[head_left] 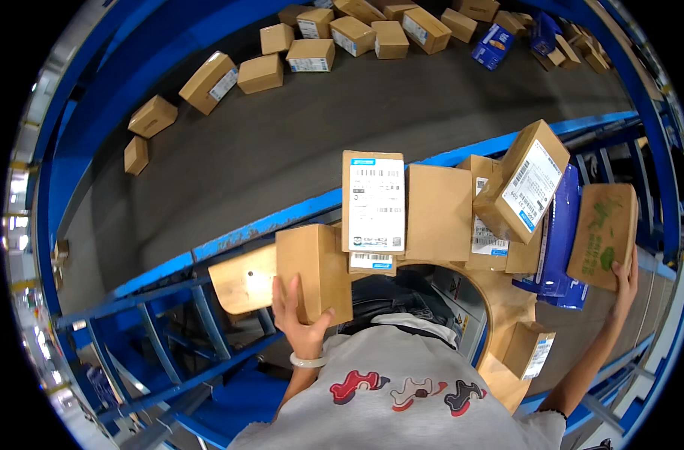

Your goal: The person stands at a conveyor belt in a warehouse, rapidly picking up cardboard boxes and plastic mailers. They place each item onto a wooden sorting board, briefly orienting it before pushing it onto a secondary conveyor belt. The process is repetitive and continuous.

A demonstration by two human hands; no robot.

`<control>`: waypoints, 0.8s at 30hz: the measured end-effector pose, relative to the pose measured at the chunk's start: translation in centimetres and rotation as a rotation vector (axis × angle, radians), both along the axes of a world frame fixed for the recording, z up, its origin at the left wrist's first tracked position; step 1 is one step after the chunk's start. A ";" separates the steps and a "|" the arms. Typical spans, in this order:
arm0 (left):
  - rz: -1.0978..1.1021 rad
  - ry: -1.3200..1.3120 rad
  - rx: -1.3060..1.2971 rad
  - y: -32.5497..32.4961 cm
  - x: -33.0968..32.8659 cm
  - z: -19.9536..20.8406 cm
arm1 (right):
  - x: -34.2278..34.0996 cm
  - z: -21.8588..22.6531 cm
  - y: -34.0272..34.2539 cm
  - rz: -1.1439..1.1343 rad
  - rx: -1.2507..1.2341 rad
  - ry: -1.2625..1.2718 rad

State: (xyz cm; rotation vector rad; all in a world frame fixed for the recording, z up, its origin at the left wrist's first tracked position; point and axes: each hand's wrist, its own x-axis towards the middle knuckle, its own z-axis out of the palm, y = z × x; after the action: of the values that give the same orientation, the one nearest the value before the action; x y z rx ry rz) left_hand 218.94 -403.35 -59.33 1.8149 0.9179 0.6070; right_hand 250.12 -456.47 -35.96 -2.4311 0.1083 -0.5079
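Note:
My left hand [303,330] is at the near end of a plain brown cardboard box [306,262], its fingers and thumb spread across the sides in a wide grip. That box rests on the left end of a curved wooden table [237,281]. Out to the right, my right hand [625,289] grips the lower right edge of a cardboard box with green print [603,232], held tilted. Between my hands stand a labelled box [373,202], a plain box [438,214] and a tilted labelled box [523,180] on top of others. A blue package [558,247] lies beside the right-hand box.
Beyond the table, a dark conveyor belt [282,150] with a blue edge [259,225] carries several cardboard boxes [353,36] and blue packages [493,46]. A small labelled box [528,350] sits on the table's right arm. Blue metal rails [162,337] run at the left.

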 end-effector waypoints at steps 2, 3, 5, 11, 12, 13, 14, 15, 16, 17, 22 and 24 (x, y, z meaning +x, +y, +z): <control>0.021 0.076 0.115 -1.0 0.8 -0.5 | -0.1 -0.6 -1.9 0.017 0.114 0.069; 0.005 0.189 0.300 -1.5 0.8 -1.4 | -0.1 0.0 -2.2 0.044 0.096 0.094; 0.006 0.296 0.490 -2.1 0.9 -2.8 | 0.1 0.6 -2.6 0.101 0.070 0.144; -0.120 0.161 0.381 -1.9 3.8 -5.6 | -1.1 1.6 -0.7 0.234 -0.109 0.228; -0.152 0.191 0.386 -1.4 4.2 -4.4 | -1.5 1.4 -0.1 0.251 -0.094 0.267; -0.205 0.187 0.368 -0.4 3.7 -3.7 | -2.1 1.3 0.6 0.268 -0.081 0.306; -0.265 0.178 0.339 0.8 3.4 -3.1 | -2.7 1.9 1.5 0.263 -0.078 0.341; -0.322 0.170 0.310 1.8 3.2 -2.5 | -2.9 1.9 1.7 0.254 -0.090 0.353; -0.339 0.079 0.179 3.9 2.7 -3.2 | -3.0 1.8 1.9 0.247 -0.101 0.367; -0.332 0.035 0.124 6.7 2.7 -3.4 | -3.0 1.7 1.2 0.230 -0.137 0.359; -0.232 -0.097 0.319 26.3 7.0 -5.2 | 1.2 4.3 6.3 0.039 -0.701 -0.012; -0.280 -0.104 0.552 34.6 13.4 -5.5 | 4.0 6.0 14.0 0.123 -0.734 -0.164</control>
State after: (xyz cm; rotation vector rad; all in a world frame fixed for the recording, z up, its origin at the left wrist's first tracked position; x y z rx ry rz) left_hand 232.31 -368.79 -64.85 2.3227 0.4308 0.8190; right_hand 254.08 -442.47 -29.95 -3.0566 -0.3574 -0.7908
